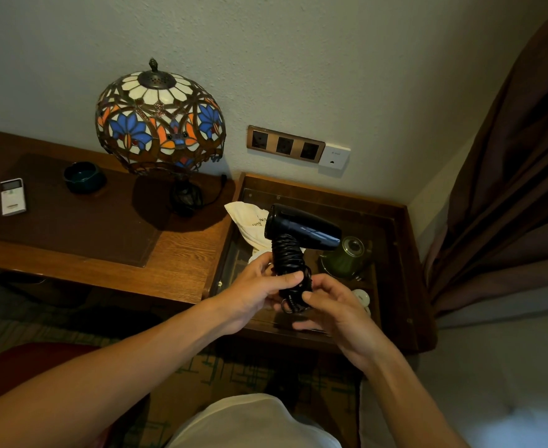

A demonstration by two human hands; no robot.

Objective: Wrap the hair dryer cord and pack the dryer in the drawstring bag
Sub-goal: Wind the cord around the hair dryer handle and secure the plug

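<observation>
A black hair dryer [301,227] is held upright above the glass-topped side table, nozzle pointing right. Its coiled black cord [287,253] is wound around the handle. My left hand [259,286] grips the lower handle, thumb pressed over the coils. My right hand [334,308] pinches the cord's end at the handle's bottom. The cream drawstring bag [250,219] lies crumpled on the glass behind the dryer, partly hidden by it.
A glass-topped wooden side table [398,253] holds a green teapot [346,258] and white cups [361,299]. On the desk [104,253] at left stand a stained-glass lamp [159,124], a dark bowl [84,176] and a white remote [12,197]. Wall sockets [285,144] and a brown curtain [508,189] are behind.
</observation>
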